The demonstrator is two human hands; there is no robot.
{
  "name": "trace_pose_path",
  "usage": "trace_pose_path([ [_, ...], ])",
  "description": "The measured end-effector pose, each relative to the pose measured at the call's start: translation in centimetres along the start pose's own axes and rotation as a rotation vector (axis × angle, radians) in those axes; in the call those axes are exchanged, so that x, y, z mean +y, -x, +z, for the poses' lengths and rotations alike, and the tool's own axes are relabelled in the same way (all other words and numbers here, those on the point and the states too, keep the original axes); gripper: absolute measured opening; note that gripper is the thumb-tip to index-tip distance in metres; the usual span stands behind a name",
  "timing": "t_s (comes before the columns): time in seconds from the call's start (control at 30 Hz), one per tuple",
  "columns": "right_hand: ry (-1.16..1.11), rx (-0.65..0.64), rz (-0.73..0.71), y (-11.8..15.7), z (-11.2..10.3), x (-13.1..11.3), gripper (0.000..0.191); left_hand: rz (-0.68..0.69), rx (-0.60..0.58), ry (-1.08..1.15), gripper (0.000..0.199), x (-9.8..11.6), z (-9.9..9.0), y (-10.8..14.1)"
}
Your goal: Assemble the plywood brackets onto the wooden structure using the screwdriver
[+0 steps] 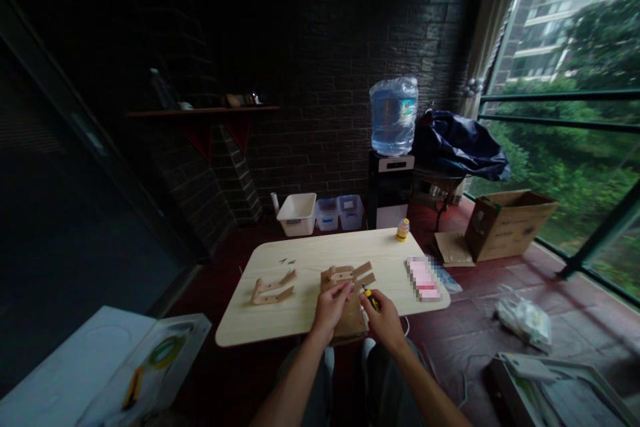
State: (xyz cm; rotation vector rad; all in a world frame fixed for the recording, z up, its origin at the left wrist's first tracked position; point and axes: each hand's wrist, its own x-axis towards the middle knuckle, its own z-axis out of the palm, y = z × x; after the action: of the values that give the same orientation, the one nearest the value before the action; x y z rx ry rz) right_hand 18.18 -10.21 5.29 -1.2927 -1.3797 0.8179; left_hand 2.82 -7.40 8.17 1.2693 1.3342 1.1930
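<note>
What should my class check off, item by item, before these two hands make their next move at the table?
1. Tool in hand: ok, the right hand holds the yellow-and-black tool.
2. Small part in the left hand: cannot tell, the fingertips are too small to read.
3. Near wooden frame within reach: ok, just beyond the hands.
4. Brown board fully on the table: not ok, its near end seems to overhang the edge.
5. Second wooden frame out of the way: ok, apart, to the left.
6. Tool tip engaged: cannot tell, too small.
</note>
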Motion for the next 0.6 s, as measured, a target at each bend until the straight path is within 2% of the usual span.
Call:
trace_pose_path([
  [0.2,0.075,-0.116,-0.006,0.3,-0.1,1.4,0.048,0.050,-0.038,-0.069,0.053,-0.3,0.5,-1.3],
  [0.37,0.076,-0.121,-0.021,-0.4,0.2,1.8,0.048,0.105,-0.071,-0.136,0.041,-0.6,1.1,-2.1],
  [0.5,0.064,-0.109,-0.014,-0.7,0.4,2.4,0.050,0.177,-0.056,-0.113,0.039,-0.7,0.9,-2.6],
  [0.6,0.047,-0.121,-0.026,-0.7,0.5,2.9,0.050,0.190,-0.102,-0.145,0.036,-0.7,0.5,-2.6],
])
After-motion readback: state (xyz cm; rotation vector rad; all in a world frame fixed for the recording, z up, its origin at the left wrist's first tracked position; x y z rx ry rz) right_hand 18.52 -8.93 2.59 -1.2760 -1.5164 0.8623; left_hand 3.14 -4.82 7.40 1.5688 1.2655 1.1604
